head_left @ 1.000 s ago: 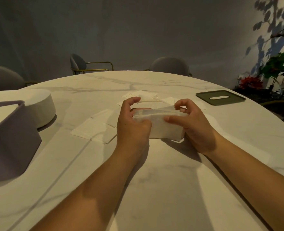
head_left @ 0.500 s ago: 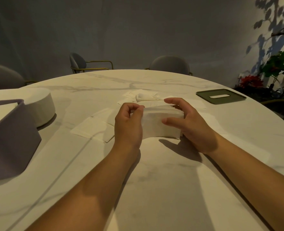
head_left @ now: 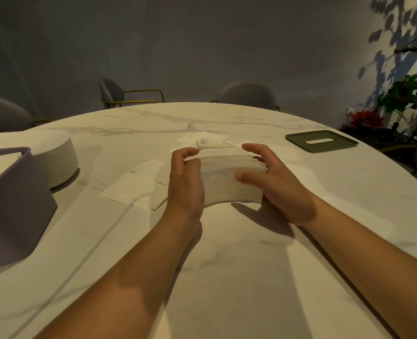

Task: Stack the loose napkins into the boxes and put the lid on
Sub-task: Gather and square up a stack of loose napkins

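Fingers [head_left: 254,149] of my left hand [head_left: 185,184] and right hand [head_left: 282,189] curl round the napkin stack [head_left: 229,183] at frame centre, low over the tabletop [head_left: 227,265]. I judge: square its edges evenly before carrying it to the box [head_left: 11,204], far left.

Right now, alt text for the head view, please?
A left hand and right hand grip the ends of a white napkin stack at a marble table. Loose napkins lie nearby, a grey box at left, a green slotted lid at right.
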{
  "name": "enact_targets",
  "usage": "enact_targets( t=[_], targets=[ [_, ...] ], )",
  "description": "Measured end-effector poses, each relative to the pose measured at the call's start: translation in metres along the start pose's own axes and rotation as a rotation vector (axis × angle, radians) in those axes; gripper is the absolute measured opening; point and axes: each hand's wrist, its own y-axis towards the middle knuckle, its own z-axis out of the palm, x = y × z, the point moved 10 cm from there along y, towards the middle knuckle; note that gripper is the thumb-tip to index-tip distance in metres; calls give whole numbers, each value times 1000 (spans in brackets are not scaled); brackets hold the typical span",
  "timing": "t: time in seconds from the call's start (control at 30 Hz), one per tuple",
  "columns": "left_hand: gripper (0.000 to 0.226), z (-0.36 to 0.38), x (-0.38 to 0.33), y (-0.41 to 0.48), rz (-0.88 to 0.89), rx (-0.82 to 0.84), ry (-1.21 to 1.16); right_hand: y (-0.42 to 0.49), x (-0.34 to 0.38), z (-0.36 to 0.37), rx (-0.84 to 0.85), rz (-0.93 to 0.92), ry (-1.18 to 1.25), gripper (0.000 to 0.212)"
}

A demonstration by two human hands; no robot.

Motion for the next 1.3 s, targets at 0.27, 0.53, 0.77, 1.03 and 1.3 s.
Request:
enact_targets(
  t=[0.27, 0.53, 0.77, 1.03, 1.3],
  targets=[
    [55, 20, -3, -6, 36, 237, 89, 0, 2, 6, 44, 5, -36, 67],
    [58, -1, -5, -5, 3, -29, 98, 2, 1, -6, -17, 20, -14, 57],
    [53, -5, -2, -3, -37, -58, 75, 1, -2, 0, 44, 56, 22, 55],
    [54, 2, -7, -7, -19, -4, 62, 5, -3, -18, -61, 90, -65, 32],
    [56, -4, -4, -3, 6, -21, 147, 5, -1, -37, -201, 112, -77, 11]
  ],
)
